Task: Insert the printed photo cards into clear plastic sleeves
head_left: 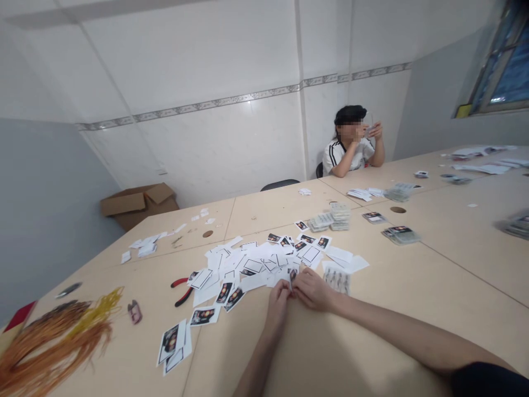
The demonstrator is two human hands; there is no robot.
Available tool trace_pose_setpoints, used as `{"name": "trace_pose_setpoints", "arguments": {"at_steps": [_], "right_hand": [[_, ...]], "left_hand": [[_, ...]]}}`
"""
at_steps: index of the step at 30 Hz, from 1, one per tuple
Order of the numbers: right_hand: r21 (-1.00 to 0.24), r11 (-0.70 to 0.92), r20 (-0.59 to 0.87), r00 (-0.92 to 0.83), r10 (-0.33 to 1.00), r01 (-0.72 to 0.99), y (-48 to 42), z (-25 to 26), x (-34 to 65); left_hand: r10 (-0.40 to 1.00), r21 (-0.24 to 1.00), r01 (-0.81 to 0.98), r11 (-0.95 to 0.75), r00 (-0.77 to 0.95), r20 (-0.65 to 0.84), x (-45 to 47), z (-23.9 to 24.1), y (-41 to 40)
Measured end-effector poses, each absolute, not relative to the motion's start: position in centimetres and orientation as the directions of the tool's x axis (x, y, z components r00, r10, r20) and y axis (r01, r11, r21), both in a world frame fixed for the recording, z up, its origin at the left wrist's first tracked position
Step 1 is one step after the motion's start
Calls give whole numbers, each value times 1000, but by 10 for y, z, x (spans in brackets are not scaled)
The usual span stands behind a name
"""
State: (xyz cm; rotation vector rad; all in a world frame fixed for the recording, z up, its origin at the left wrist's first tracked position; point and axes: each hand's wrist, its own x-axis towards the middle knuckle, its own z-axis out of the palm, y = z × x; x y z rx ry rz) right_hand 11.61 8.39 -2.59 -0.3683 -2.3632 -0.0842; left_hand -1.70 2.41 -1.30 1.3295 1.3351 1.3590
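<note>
My left hand [280,302] and my right hand [313,288] meet over the near middle of the table, fingers closed on one small printed card [292,275]. The card stands tilted between the fingertips, its dark picture side partly showing. Just beyond both hands spreads a loose heap of white paper cards [256,259], some picture side up, others blank with a black outline. Right beside my right hand lies a clear pack with rows of small dark items [336,278], too small to name.
Red-handled pliers [182,292] touch the heap's left side. Farther left lie small thread snips [134,312] and bundles of orange cord [61,347] and yellow cord [97,311]. Stacked clear packs [339,216] stand behind the heap. Another person [351,143] sits across the table. An open cardboard box [140,204] is beyond it.
</note>
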Motion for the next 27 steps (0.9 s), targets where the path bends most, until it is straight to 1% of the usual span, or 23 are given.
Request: {"name": "trace_pose_setpoints", "arguments": {"at_steps": [5,11,17,24,27], "right_hand": [[-48,943,703,-660,267,331,85,-28,114],[-100,930,707,-633,316,353,85,-27,113],[-240,891,696,-571,435,386,85,-25,116],[-261,913,649,-644,406,312,85,-24,118],[-263,931,627,-688,365,254,87,-24,118]], "left_hand": [[983,987,117,-114,-130,129,-16,-14,25],[981,989,108,-105,-152,120,-15,-14,26],[979,992,96,-87,-174,103,-16,-16,27],[985,990,103,-92,-138,106,-16,-15,27],[987,989,112,-95,-119,108,-15,-13,27]]}}
